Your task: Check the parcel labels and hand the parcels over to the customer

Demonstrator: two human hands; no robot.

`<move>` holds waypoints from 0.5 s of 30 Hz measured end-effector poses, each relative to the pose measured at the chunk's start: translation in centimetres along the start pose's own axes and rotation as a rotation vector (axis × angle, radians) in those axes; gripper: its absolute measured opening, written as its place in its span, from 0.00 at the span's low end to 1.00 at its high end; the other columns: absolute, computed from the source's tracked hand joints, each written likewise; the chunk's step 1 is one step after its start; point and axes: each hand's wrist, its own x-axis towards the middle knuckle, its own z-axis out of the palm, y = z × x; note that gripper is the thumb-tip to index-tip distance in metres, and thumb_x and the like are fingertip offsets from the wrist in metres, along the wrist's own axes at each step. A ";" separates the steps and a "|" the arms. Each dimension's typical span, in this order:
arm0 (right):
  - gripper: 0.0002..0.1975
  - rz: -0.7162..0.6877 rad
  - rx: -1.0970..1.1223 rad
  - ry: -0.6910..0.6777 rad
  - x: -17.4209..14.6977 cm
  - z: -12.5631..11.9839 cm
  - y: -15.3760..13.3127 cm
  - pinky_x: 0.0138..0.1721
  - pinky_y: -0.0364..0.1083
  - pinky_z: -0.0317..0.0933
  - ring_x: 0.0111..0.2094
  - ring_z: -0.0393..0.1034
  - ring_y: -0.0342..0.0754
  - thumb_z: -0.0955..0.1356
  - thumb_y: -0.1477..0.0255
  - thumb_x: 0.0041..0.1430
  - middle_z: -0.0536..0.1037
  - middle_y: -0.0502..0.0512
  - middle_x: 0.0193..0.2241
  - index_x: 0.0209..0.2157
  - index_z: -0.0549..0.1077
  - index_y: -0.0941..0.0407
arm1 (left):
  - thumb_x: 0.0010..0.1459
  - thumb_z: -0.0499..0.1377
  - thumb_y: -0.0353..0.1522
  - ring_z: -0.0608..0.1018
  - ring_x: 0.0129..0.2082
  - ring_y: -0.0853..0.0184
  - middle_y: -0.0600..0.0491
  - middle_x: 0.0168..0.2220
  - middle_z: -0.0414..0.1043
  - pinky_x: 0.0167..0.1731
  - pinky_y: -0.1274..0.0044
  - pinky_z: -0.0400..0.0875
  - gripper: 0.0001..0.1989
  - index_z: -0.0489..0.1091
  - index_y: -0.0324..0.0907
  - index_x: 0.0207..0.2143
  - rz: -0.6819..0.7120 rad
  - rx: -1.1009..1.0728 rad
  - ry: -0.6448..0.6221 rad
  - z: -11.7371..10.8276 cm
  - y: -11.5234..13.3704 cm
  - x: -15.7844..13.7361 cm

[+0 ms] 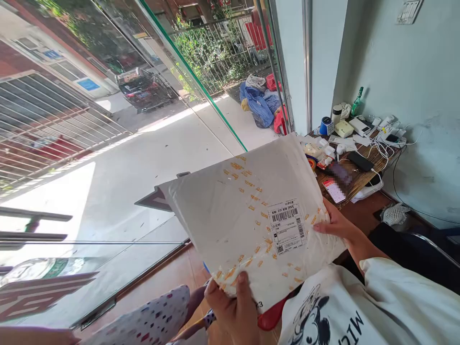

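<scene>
Parcel: white mailing bag [247,215] with label, held up flat in front of the chest.
Left hand [233,306]: grip pinching the bag's bottom edge.
Right hand [338,225]: grip closed on its right edge.
Desk [359,177]: cluttered, just beyond the bag's right corner.
Open room: bare floor [151,158] left, past the glass door.

It looked like the front room of a small shop or a parcel pick-up point that opened straight onto the street. A glass door [161,96] stood on the left, and beyond it lay a sunlit pavement [151,158], an iron fence [219,48] with bushes behind it, and a heap of bags [260,103] on the ground outside. On the far right a wooden desk [359,179] stood against a plain pale wall [413,72], crowded with chargers and cables [386,139], small boxes [344,128], a bottle [357,102] and tape. The floor [168,278] was reddish tile.
</scene>
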 end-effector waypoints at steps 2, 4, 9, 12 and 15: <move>0.36 0.016 0.003 -0.009 0.3 -0.3 0.0 0.47 0.49 0.73 0.45 0.78 0.51 0.79 0.63 0.52 0.79 0.56 0.49 0.59 0.64 0.49 | 0.45 0.73 0.48 0.77 0.35 0.66 0.54 0.36 0.75 0.37 0.73 0.74 0.27 0.68 0.43 0.40 -0.013 0.004 -0.002 0.3 0.1 0.1; 0.37 0.033 0.006 -0.016 0.5 -0.7 0.1 0.47 0.49 0.73 0.45 0.78 0.50 0.79 0.62 0.53 0.79 0.56 0.49 0.60 0.62 0.49 | 0.46 0.72 0.48 0.78 0.37 0.65 0.53 0.38 0.76 0.38 0.72 0.74 0.27 0.68 0.43 0.41 -0.013 0.007 0.002 0.6 0.1 0.2; 0.39 0.047 0.001 -0.026 0.9 -1.3 0.4 0.47 0.50 0.74 0.45 0.78 0.51 0.79 0.60 0.52 0.79 0.57 0.48 0.60 0.61 0.51 | 0.44 0.72 0.49 0.78 0.34 0.66 0.54 0.36 0.77 0.34 0.75 0.75 0.28 0.68 0.43 0.41 -0.020 -0.023 0.011 1.3 0.1 0.5; 0.39 0.056 -0.007 -0.028 1.2 -1.4 0.3 0.47 0.50 0.74 0.45 0.78 0.51 0.79 0.60 0.53 0.78 0.57 0.50 0.60 0.61 0.51 | 0.43 0.74 0.47 0.78 0.34 0.66 0.54 0.36 0.77 0.33 0.76 0.76 0.29 0.68 0.43 0.40 -0.045 -0.049 0.034 1.8 0.2 0.6; 0.38 0.065 -0.022 -0.052 1.9 -1.8 1.4 0.49 0.52 0.73 0.48 0.77 0.52 0.79 0.58 0.54 0.77 0.58 0.52 0.60 0.61 0.50 | 0.41 0.74 0.48 0.79 0.33 0.65 0.54 0.33 0.78 0.32 0.76 0.77 0.29 0.69 0.42 0.39 -0.046 -0.054 0.023 1.7 0.3 1.0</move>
